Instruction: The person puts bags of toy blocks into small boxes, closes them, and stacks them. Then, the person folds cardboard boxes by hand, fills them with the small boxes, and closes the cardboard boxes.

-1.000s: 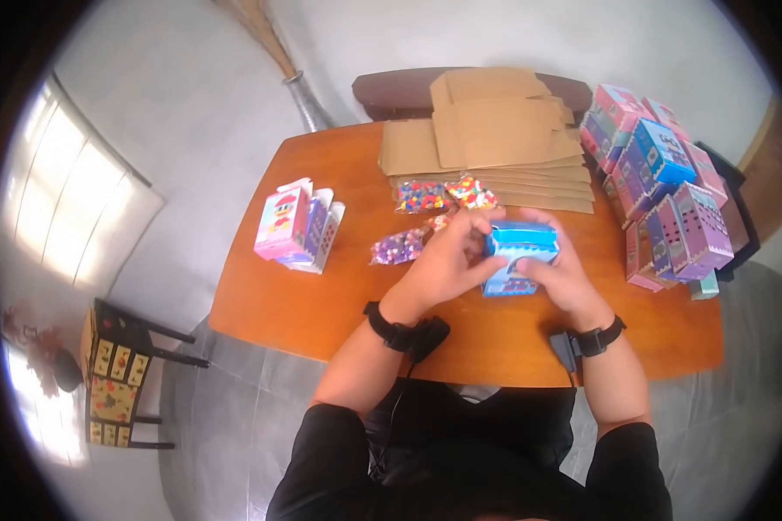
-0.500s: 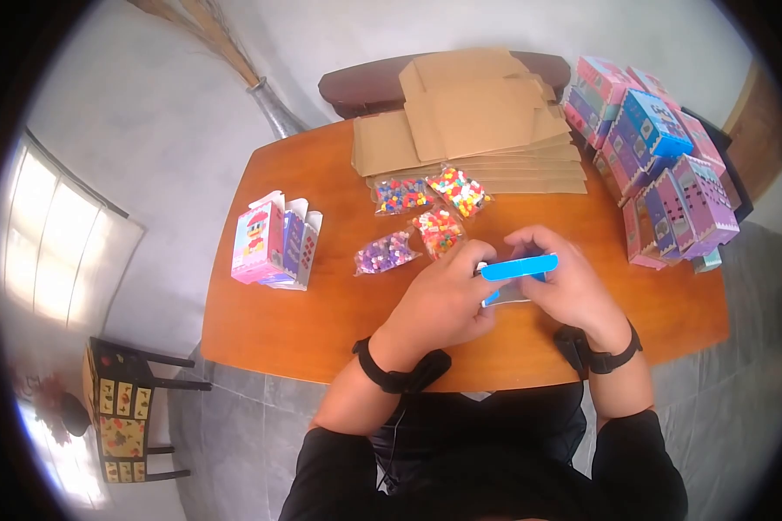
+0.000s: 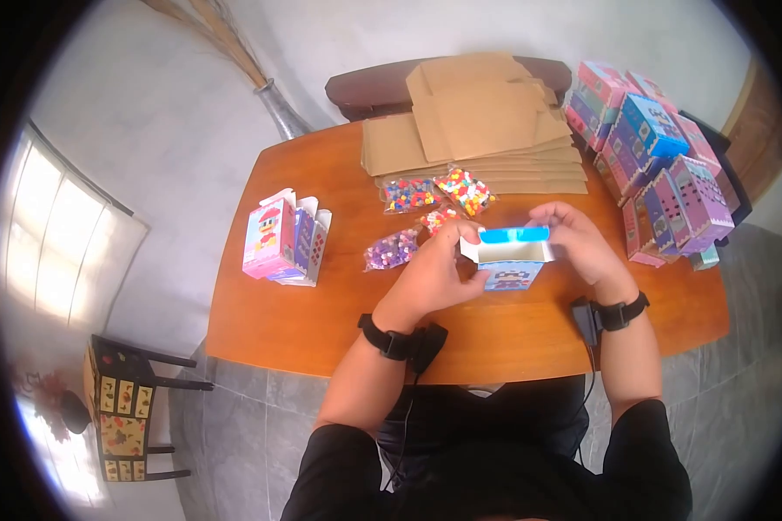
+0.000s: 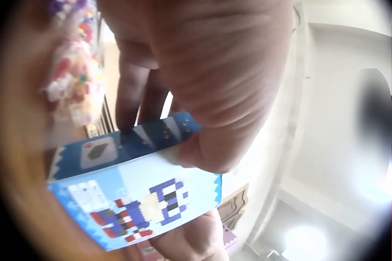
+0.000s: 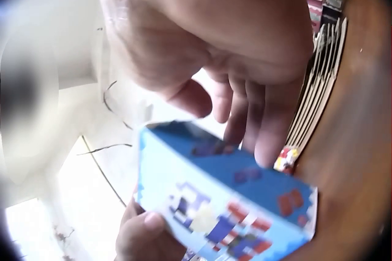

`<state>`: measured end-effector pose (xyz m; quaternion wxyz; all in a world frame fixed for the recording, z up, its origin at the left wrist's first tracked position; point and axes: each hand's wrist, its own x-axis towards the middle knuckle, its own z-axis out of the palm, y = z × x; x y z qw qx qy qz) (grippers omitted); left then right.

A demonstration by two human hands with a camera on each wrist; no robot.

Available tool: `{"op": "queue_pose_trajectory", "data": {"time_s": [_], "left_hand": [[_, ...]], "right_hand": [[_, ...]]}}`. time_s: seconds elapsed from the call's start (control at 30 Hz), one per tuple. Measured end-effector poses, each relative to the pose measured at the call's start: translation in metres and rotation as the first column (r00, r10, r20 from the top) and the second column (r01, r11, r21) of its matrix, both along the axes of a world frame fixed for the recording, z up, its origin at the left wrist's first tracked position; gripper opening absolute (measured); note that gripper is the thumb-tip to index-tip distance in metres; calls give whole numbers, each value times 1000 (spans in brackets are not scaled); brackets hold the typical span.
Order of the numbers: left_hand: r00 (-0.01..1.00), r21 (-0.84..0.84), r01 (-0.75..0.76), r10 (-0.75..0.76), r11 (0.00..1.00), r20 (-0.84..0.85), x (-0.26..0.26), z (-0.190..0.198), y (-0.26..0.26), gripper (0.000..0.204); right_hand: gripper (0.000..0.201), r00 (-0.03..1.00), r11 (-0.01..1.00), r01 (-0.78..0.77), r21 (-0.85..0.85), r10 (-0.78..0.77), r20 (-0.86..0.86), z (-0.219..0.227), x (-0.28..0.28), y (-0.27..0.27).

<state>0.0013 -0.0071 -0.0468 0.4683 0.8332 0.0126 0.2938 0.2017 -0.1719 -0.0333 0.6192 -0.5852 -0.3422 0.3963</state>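
A small blue box (image 3: 508, 276) with a pixel figure on its front is held upright over the table, its top open, the blue lid flap (image 3: 514, 235) raised and white side flaps out. The left hand (image 3: 439, 273) grips its left side, thumb on the front, as the left wrist view shows with the box (image 4: 141, 193). At the right side, the right hand (image 3: 586, 247) has its fingers bent loosely near the flap; in the right wrist view its fingertips (image 5: 266, 151) are at the box's side face, and whether they touch is unclear.
Bags of colored beads (image 3: 465, 191) lie behind the hands. Flat brown cardboard (image 3: 487, 122) is stacked at the table's back. Several small boxes (image 3: 269, 239) stand at the left, and a tall pile of boxes (image 3: 669, 191) at the right edge.
The box has turned from a tilted pose to upright, showing its front and open inside. The right hand has moved off to the right and loosened; the left still grips the box.
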Motion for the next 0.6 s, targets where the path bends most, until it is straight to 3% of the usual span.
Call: {"op": "queue_pose_trajectory", "data": {"time_s": [0.07,0.13,0.2,0.27,0.33,0.4,0.43,0.5,0.53,0.6], "left_hand": [[990,-42,114,-110,993,92,7,-10,8,48],[989,-87,126,-118,988,91,8,-16,11,48],[988,-133,141,-131,981,84,7,-18,11,48],[985,-55,151,-145,987,89,7,-16,13,51],[990,-84,141,-138,987,41,2,-2,6,57],[991,-114,128,-130,985,-10,0,2,5,64],[994,-89,98,-102,991,-41,0,1,6,70],[995,-66,68,-73,995,-67,-2,1,7,76],[993,-70,65,-71,995,-90,-3,4,6,75],[992,-83,61,-70,995,-108,-2,3,5,75]], "right_hand": [[27,983,997,71,-15,-72,-169,3,16,6],[33,988,993,111,-43,-115,-104,2,30,25],[38,982,982,82,-170,-50,183,-12,48,52],[39,969,978,58,-199,-7,245,-31,52,83],[40,938,973,64,-224,18,346,-25,34,97],[33,779,976,4,-216,133,613,-30,39,104],[33,777,977,6,-213,130,615,-26,37,105],[17,899,960,-5,-281,128,420,-20,34,104],[17,896,959,-4,-285,130,424,-25,39,104],[17,966,996,83,-24,-75,247,-38,56,98]]}}
